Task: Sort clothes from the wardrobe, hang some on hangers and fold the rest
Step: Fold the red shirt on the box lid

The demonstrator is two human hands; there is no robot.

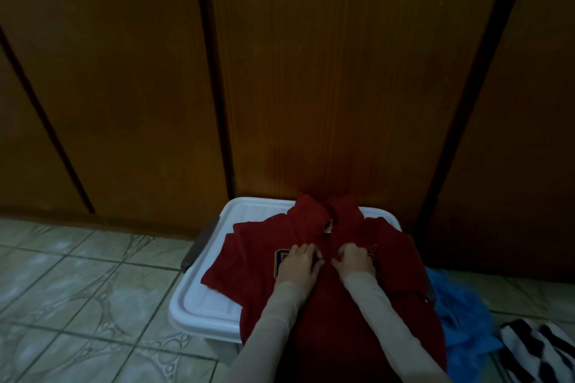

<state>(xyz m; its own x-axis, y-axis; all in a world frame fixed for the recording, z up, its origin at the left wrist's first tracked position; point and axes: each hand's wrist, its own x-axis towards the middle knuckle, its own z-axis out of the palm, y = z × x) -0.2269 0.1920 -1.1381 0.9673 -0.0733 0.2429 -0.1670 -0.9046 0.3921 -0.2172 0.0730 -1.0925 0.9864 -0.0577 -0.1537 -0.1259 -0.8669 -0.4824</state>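
Red knit fabric is under both my hands: a collared polo shirt laid face up on the white lid of a plastic storage box, which I am using as a flat, raised surface because it sits right against the closed wooden wardrobe doors. The collar points toward the doors and the hem hangs off the near edge toward me, so the placket runs straight down the middle where I can reach it.

My left hand lies over the chest badge, fingers curled down onto the cloth beside the placket. My right hand mirrors it on the other side, fingers bunched and seemingly pinching the placket edge. The light is dim, so I cannot tell whether a button is between them. Holding both sides close together like this suggests I am closing or straightening the front before folding.

Both short sleeves are spread flat outward, the left one on bare lid, the right one reaching the box's far edge.

On the tiled floor to the right lie 2 more garments: a blue one touching the box, and a black-and-white striped one just beyond it, probably waiting their turn.
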